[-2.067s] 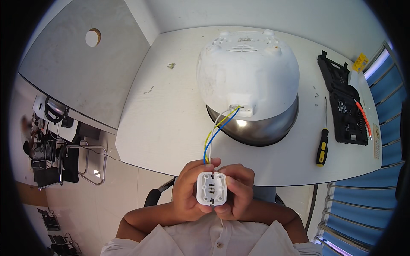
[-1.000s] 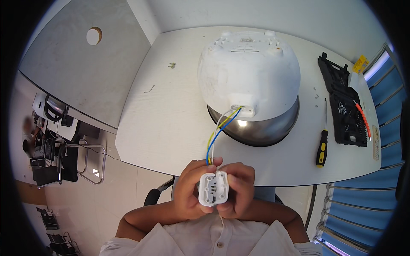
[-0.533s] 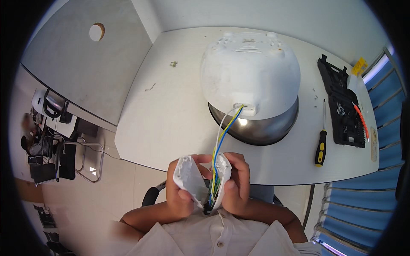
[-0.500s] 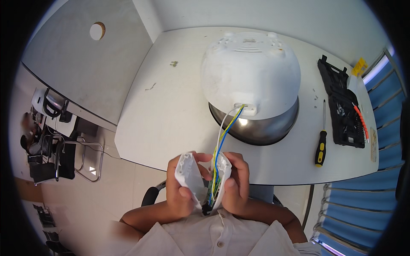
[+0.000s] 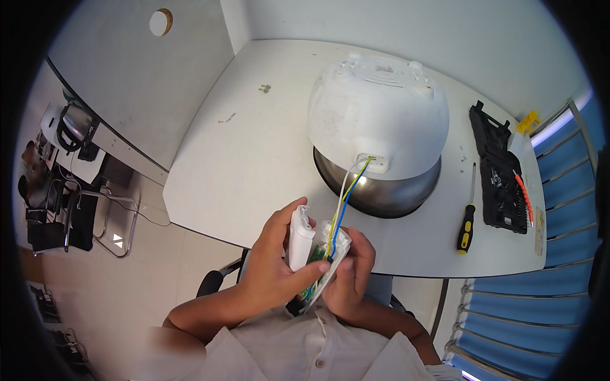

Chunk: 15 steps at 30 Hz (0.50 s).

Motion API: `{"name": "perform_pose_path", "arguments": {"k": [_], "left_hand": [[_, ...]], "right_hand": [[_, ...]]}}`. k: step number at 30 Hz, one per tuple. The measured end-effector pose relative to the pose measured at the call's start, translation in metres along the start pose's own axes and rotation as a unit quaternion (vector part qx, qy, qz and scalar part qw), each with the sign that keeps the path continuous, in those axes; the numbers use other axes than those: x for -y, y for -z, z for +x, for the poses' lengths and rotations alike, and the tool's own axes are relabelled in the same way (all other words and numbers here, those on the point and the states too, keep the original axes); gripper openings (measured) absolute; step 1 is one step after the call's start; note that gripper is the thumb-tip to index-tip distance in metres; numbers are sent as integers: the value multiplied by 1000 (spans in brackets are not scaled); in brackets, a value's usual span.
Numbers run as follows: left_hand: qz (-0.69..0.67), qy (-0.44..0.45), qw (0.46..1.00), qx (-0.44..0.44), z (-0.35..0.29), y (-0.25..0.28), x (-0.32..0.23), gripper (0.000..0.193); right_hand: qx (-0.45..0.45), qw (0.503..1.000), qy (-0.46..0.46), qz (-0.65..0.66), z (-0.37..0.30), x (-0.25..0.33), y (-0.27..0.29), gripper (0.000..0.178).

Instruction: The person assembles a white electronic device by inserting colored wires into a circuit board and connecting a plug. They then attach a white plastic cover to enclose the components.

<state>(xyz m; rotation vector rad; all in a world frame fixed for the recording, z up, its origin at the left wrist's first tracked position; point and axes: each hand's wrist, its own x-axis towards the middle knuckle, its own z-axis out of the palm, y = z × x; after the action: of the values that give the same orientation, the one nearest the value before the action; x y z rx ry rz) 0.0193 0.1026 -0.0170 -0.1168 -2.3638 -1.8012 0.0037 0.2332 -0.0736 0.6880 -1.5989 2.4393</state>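
Note:
My left hand (image 5: 267,270) is closed around a white plastic cover (image 5: 300,240), and its thumb reaches over onto the other half of the housing. That open half-housing (image 5: 341,249) sits in my right hand (image 5: 354,274), fingers wrapped round its outer side. Inside it a green circuit board (image 5: 315,255) shows in part. White, yellow-green and blue wires (image 5: 344,198) run from the housing up to a slot in a large rounded white appliance shell (image 5: 378,120). The shell lies upside down over a shiny metal bowl (image 5: 387,202). A black end piece (image 5: 295,306) shows below the housing.
A yellow-black screwdriver (image 5: 467,228) lies on the white table (image 5: 222,171), beside an open black tool case (image 5: 502,190) with an orange flexible shaft (image 5: 524,197). Small screws (image 5: 265,88) lie at the far left. A kettle (image 5: 75,127) and chair (image 5: 117,222) stand left.
My left hand has turned the cover so its outer side faces up, and its thumb has moved across onto the right half. The view has shifted slightly.

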Motion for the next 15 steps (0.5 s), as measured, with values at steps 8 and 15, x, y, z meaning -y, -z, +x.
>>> {"name": "perform_pose_path", "arguments": {"k": [8, 15], "left_hand": [[67, -25, 997, 0, 8, -4, -8, 72], [82, -9, 997, 7, 3, -9, -13, 73]], "right_hand": [[-19, 999, 7, 42, 7, 8, 2, 35], [-39, 999, -21, -17, 14, 17, 7, 30]]}}
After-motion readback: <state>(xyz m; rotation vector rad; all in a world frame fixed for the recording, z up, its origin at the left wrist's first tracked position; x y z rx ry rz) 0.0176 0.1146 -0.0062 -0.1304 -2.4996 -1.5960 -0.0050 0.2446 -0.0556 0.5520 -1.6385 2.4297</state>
